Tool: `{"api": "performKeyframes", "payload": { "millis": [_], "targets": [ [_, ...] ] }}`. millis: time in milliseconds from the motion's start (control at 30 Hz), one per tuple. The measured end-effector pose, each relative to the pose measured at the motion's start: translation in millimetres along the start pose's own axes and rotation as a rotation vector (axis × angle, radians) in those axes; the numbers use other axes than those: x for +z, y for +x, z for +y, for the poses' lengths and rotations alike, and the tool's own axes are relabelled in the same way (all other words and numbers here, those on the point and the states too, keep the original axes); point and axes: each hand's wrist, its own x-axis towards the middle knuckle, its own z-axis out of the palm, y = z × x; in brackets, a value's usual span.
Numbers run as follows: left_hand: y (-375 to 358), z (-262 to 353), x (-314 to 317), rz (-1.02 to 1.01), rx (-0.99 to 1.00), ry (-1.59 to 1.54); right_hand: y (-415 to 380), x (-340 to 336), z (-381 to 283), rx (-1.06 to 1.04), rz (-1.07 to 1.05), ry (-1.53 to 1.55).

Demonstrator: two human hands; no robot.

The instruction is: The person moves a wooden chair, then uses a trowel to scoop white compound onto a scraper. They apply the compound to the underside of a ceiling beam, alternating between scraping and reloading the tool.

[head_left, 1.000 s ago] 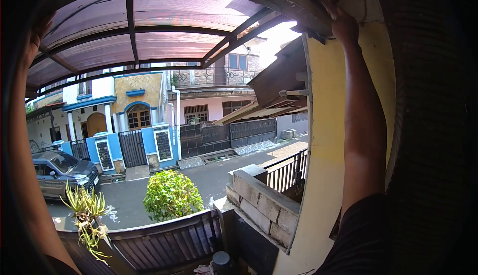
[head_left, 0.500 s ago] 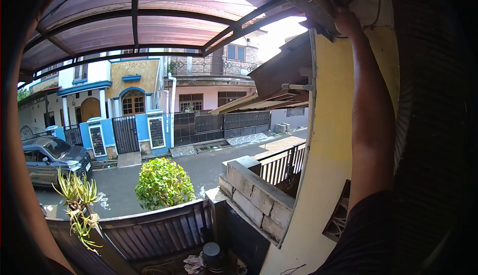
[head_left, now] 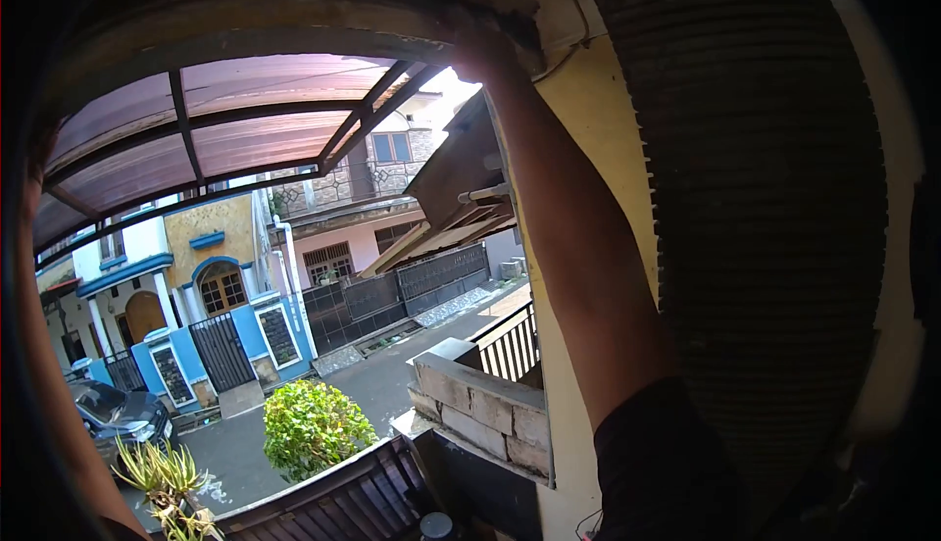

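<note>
Reaching overhead, the right hand [head_left: 487, 51] is pressed up against the underside of the roof edge [head_left: 294, 26], at the corner where that edge meets the yellow wall [head_left: 598, 120]. I cannot tell whether its grip is closed around anything; the fingers are lost in shadow against the beam. The right forearm runs down from that corner to a dark sleeve [head_left: 657, 463] at the lower right. A thin cable [head_left: 578, 26] drops along the wall just beside the hand.

I note the left hand [head_left: 41, 144] raised at the far left margin of the view, up near the canopy frame [head_left: 186, 124]; it is dark and partly cut off by the lens edge, and I cannot tell its grip either. The left arm runs down that same margin.

Between the two arms the canopy spans overhead, with reddish translucent panels [head_left: 265, 80] set in dark curved bars. To the right of the right arm, a large ribbed dark surface [head_left: 755, 198] fills the view; I cannot identify it.

Below, I record a concrete block wall [head_left: 480, 414] butting against the yellow wall, with a dark railing [head_left: 508, 345] behind it. A slatted fence [head_left: 333, 497] runs along the bottom, a round green bush [head_left: 312, 428] stands beyond it, and a spiky plant [head_left: 167, 477] sits at lower left. A dark car [head_left: 123, 414] is parked on the street in front of a blue and yellow house [head_left: 211, 286]
</note>
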Motion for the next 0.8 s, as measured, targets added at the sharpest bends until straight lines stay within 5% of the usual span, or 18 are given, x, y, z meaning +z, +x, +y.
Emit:
{"api": "performKeyframes", "payload": {
  "millis": [33,167,267,333,400,700,767,800],
  "targets": [
    [5.7,-2.0,-7.9,0.053,-0.032,0.015,-6.2,-20.8,-15.4,0.064,0.092,0.208],
    [89.0,-43.1,-130.4,-0.468,0.031,-0.038,-31.7,-68.2,-34.3,0.479,-0.008,0.365],
    [69.2,-36.0,-112.4,-0.417,0.042,-0.039,-63.0,-55.8,-10.0,0.626,0.178,0.358],
    [63.0,-31.8,-106.5,-0.39,0.024,-0.021,-63.2,-46.3,9.9,0.727,0.107,0.342],
    [54.9,-29.4,-99.2,-0.368,0.027,-0.001,-53.3,-34.1,29.0,0.727,-0.052,0.233],
    [37.7,-19.3,-70.4,-0.231,0.006,0.101,-22.9,28.4,77.6,0.397,-0.145,0.127],
    [44.4,-22.1,-81.3,-0.351,0.071,0.108,-20.0,25.4,73.5,0.227,-0.144,0.097],
    [48.6,-24.5,-90.8,-0.432,0.109,0.117,-13.2,19.6,70.9,0.343,-0.213,0.249]
  ]
}}
